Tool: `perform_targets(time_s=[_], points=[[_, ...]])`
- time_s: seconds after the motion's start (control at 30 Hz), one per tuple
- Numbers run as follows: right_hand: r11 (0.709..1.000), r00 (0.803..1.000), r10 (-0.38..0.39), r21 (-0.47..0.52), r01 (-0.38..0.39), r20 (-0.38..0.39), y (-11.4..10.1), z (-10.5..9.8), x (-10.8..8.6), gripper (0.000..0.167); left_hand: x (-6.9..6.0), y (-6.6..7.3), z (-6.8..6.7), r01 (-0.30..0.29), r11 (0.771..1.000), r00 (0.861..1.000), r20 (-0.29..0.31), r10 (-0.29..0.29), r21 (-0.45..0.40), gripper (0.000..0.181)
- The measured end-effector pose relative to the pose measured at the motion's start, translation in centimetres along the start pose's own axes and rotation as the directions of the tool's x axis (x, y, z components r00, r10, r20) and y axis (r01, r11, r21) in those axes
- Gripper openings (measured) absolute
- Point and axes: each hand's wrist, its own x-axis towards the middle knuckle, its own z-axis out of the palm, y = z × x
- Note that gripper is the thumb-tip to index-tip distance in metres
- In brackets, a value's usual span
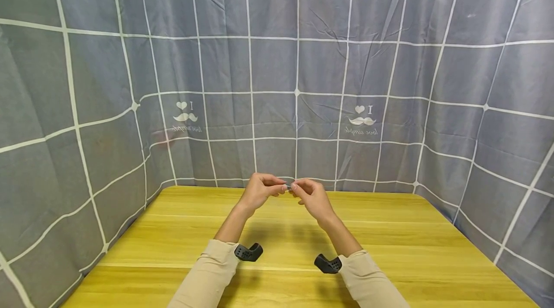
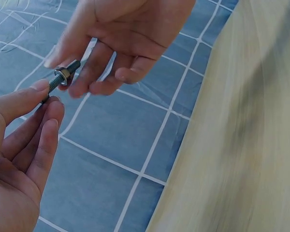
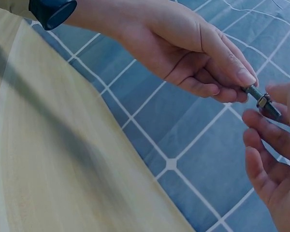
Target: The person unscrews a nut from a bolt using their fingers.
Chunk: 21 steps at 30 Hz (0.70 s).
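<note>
Wood-grain table (image 1: 285, 274) is sitting inside grey, white-gridded curtains (image 1: 272, 67) hanging on three sides. Left hand (image 1: 257, 193) is pinching the bolt (image 2: 55, 84), raised off the table. Right hand (image 1: 315, 199), fingers partly curled, is bracketing its nut (image 2: 62, 74); can't tell if gripping.

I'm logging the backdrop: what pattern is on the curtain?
The curtain has a white-line grid on greyish blue, with heart-and-mustache prints; the head view shows it best.
</note>
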Motion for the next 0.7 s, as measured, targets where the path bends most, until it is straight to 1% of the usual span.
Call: perform_targets(time_s=[0.07, 0.13, 0.27, 0.37, 0.5, 0.6, 0.7], points=[[1.0, 1.0, -0.003, -0.011, 0.003, -0.012, 0.17, 0.05, 0.09, 0.021, -0.05, 0.07, 0.01, -0.004, 1.0, 1.0, 0.0, 0.004, -0.002, 0.016], [1.0, 1.0, -0.008, -0.01, 0.008, -0.007, 0.23, 0.0, 0.13, 0.019, -0.05, 0.05, 0.0, -0.004, 1.0, 1.0, 0.0, 0.004, -0.004, 0.015], [1.0, 1.0, 0.002, -0.006, -0.002, 0.02, 0.08, -0.1, 0.08, 0.027, -0.05, 0.06, -0.04, 0.004, 1.0, 1.0, -0.002, -0.004, -0.005, 0.014], [1.0, 1.0, 0.017, -0.017, -0.017, 0.022, -0.02, -0.12, 0.02, 0.027, -0.05, 0.11, -0.06, 0.011, 1.0, 1.0, -0.006, -0.011, -0.003, 0.013], [0.999, 1.0, 0.016, -0.028, -0.015, 0.01, 0.02, -0.1, 0.05, 0.021, 0.0, 0.07, -0.09, 0.007, 1.0, 1.0, -0.006, -0.007, -0.008, 0.014], [1.0, 1.0, 0.005, -0.023, -0.004, 0.018, 0.08, -0.13, 0.16, 0.016, 0.03, 0.0, -0.18, 0.012, 1.0, 1.0, -0.007, -0.012, -0.015, 0.015], [1.0, 1.0, 0.015, -0.021, -0.015, 0.022, 0.03, -0.14, 0.16, 0.024, -0.01, 0.05, -0.21, 0.014, 1.0, 1.0, -0.006, -0.014, -0.018, 0.015]])
